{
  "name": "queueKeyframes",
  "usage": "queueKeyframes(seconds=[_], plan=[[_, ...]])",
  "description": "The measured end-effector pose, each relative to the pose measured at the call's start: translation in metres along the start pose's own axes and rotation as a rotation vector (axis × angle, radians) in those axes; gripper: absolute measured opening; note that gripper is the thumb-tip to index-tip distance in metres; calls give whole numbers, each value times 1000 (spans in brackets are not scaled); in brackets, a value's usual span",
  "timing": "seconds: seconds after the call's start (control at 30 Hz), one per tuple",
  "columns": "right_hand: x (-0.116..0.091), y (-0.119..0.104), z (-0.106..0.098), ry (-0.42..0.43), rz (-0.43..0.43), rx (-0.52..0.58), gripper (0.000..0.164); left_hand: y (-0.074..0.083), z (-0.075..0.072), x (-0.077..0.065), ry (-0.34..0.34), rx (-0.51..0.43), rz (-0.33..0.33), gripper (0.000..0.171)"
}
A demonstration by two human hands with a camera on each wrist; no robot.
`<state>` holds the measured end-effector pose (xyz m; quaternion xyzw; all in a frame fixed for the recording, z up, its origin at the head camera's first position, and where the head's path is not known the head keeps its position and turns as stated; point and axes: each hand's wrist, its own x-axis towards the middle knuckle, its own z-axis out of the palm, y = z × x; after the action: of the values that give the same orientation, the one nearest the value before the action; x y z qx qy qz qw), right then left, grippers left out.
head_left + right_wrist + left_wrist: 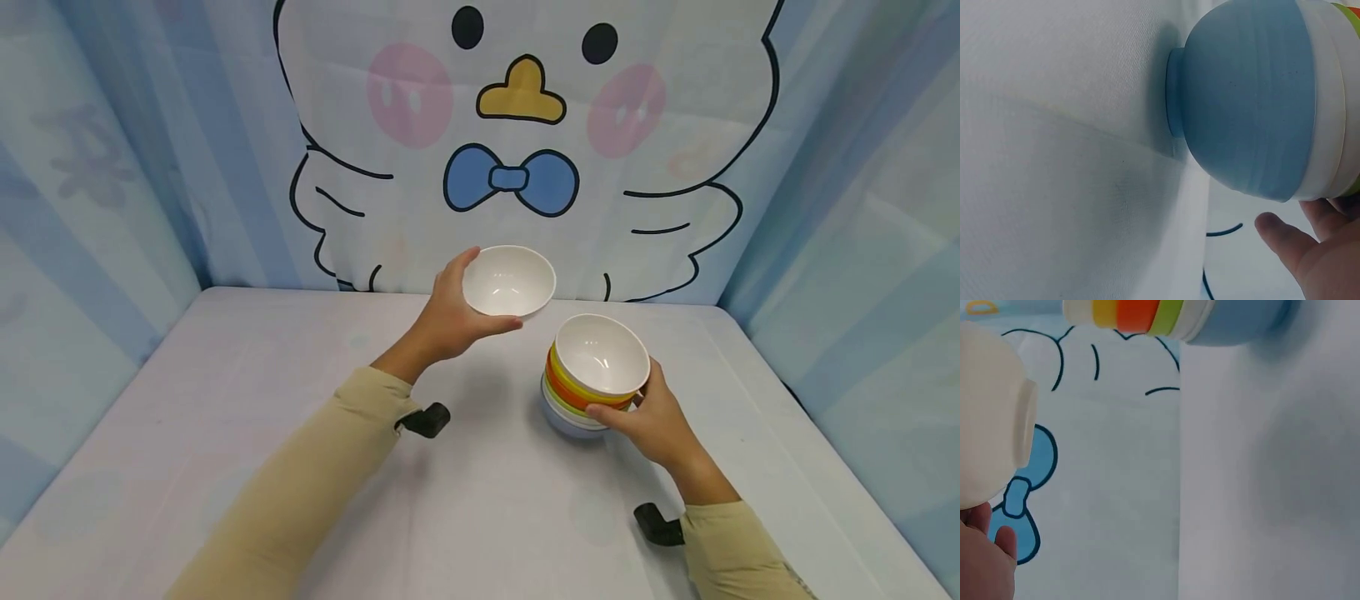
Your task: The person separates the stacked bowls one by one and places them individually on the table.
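Observation:
My left hand [450,318] grips a white bowl [510,282] by its side, thumb along the near edge and fingers at the far left. The bowl is held up off the table, tilted with its inside towards the head camera. My right hand [660,423] holds the right side of a stack of nested bowls [585,395], its thumb at the front. A white bowl [602,354] tops the stack, with yellow, orange, green and white bands below. At the bottom is a blue bowl [1247,100], its foot at the tabletop.
The table [480,500] has a pale cloth. Behind it hangs a curtain [517,242] printed with a cartoon bird in a bow tie; striped blue curtains [862,333] stand at both sides. A black piece [426,420] juts out at each sleeve cuff.

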<state>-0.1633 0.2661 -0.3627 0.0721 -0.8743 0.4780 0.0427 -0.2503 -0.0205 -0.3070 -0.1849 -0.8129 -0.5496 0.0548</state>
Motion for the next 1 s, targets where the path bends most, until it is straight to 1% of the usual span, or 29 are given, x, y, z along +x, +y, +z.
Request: queueKeyframes(seconds=[0.17,0.3,0.5,0.73,0.87,1.0], plan=[[0,0,0,6,7,2,104,-15,-14,-6,40,-8,-31,112],[1,1,1,14,-6,14,105,-28,-24,-12,67,-15,-60,112],[1,3,3,24,-24,10,106,-47,-40,-19,88,1,-96,113],[1,2,1,18,-14,-7,105,-69,-54,-26,118,56,-167,114],[1,0,-2,6,-11,-13,104,-81,-60,-29,129,68,-209,115],[1,0,-4,-6,1,-19,103,-93,-65,-32,139,79,-235,115]])
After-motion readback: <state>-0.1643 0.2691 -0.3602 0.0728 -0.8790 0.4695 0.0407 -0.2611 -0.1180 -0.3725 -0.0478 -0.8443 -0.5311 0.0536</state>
